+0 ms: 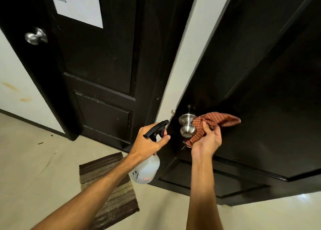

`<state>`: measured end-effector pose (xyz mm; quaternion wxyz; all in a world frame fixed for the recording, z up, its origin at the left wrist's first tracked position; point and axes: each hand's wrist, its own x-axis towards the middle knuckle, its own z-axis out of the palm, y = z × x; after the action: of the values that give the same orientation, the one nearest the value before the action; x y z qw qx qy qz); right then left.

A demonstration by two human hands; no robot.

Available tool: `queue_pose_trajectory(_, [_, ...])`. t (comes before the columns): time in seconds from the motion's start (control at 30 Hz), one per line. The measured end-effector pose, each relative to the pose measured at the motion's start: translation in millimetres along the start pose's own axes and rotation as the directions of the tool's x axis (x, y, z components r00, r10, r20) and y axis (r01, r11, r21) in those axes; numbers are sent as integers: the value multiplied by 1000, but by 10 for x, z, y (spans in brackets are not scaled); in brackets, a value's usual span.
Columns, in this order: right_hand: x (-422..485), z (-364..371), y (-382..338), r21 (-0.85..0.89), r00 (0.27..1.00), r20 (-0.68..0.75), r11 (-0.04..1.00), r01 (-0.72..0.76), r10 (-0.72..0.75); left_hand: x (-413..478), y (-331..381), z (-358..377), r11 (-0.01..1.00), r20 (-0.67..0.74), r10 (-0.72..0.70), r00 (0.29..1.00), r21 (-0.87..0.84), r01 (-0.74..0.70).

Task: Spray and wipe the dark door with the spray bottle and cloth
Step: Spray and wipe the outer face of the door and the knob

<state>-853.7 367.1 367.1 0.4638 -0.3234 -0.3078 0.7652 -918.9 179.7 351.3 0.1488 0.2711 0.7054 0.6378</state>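
Against the dark door point(260, 73) near its latch edge, the cloth point(213, 121) sat bunched just right of the knob point(187, 125), clutched in my right hand point(208, 139), the nearer one, while my left hand point(147, 141) gripped the spray bottle point(146, 170) just leftward, nozzle toward that edge.

obstacle: knob point(188, 125) beside cloth point(218, 120) | free: door point(260, 91) rightward, apparently
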Motion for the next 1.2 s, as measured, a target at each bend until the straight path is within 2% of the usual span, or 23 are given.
queue_pose_trajectory(0.07, [-106, 51, -5, -138, 998, 25, 989, 60, -57, 10, 22, 46, 1000, 9, -9, 1000, -5, 9])
queue_pose_trajectory(0.17, [-123, -41, -79, -207, 999, 37, 978, 31, -24, 32, 116, 160, 1000, 12, 10, 1000, 11, -10])
queue_pose_trajectory(0.2, [-113, -22, -144, -243, 996, 64, 968, 68, -54, 47, 139, 182, 1000, 5, 12, 1000, 3, -12])
queue_pose_trajectory(0.27, [-108, 90, -274, -411, 950, 262, 871, 268, -168, 79, 179, 237, 1000, -16, 24, 1000, 0, -24])
queue_pose_trajectory(0.33, [-180, 252, -320, -563, 799, 575, 623, 543, -176, 103, 196, 276, 999, -41, 34, 999, 3, -33])
queue_pose_trajectory(0.4, [-216, 277, -260, -607, 656, 750, 306, 734, -86, 102, 203, 302, 999, -62, 37, 997, 3, -37])
queue_pose_trajectory(0.47, [-177, 198, -255, -639, 645, 762, 85, 764, -61, 84, 231, 334, 999, -82, 38, 996, 3, -38])
queue_pose_trajectory(0.5, [-142, 158, -270, -661, 660, 747, 23, 750, -77, 76, 238, 337, 999, -92, 33, 995, 2, -33])
queue_pose_trajectory(0.53, [-95, 113, -297, -683, 682, 725, 23, 730, -95, 62, 247, 336, 1000, -102, 27, 994, 1, -27])
queue_pose_trajectory(0.57, [-54, 74, -341, -711, 718, 687, 103, 696, -109, 50, 254, 335, 1000, -113, 20, 993, 2, -20])
queue_pose_trajectory(0.63, [25, -19, -406, -747, 825, 562, 390, 539, -65, 10, 273, 327, 1000, -142, 1, 990, 6, 0])
queue_pose_trajectory(0.7, [78, -153, -435, -710, 925, 374, 662, 240, 65, -34, 300, 329, 1000, -151, -11, 988, 4, 12])
queue_pose_trajectory(0.73, [85, -213, -459, -666, 948, 302, 735, 130, 105, -48, 317, 331, 1000, -155, -12, 988, 7, 13])
queue_pose_trajectory(0.77, [69, -225, -507, -617, 957, 276, 781, 100, 95, -60, 339, 334, 1000, -165, -13, 986, 14, 16])
queue_pose_trajectory(0.83, [50, -106, -580, -553, 940, 332, 792, 257, -74, -62, 376, 339, 999, -193, -23, 981, 20, 27])
queue_pose_trajectory(0.87, [39, 4, -599, -542, 889, 417, 734, 409, -188, -64, 390, 343, 999, -207, -26, 978, 21, 32])
queue_pose_trajectory(0.9, [9, 116, -597, -537, 810, 521, 635, 555, -268, -68, 402, 350, 999, -217, -28, 976, 24, 34])
queue_pose_trajectory(0.97, [-56, 215, -497, -547, 669, 686, 403, 733, -285, -86, 427, 373, 999, -226, -21, 974, 34, 30])
queue_pose_trajectory(1.0, [-63, 183, -410, -563, 647, 709, 326, 759, -281, -90, 445, 381, 999, -230, -15, 973, 39, 24])
queue_pose_trajectory(1.03, [-68, 115, -329, -581, 655, 686, 304, 755, -315, -100, 465, 387, 999, -231, -8, 973, 44, 19])
queue_pose_trajectory(1.07, [-40, 20, -248, -604, 698, 612, 350, 716, -372, -111, 485, 394, 999, -231, -1, 973, 50, 13])
queue_pose_trajectory(1.13, [19, -100, -179, -582, 865, 345, 640, 502, -365, -134, 509, 396, 998, -238, 9, 971, 64, 7])
queue_pose_trajectory(1.2, [46, -170, -98, -404, 987, 89, 900, 161, -136, -173, 498, 392, 997, -236, 1, 972, 70, 16])
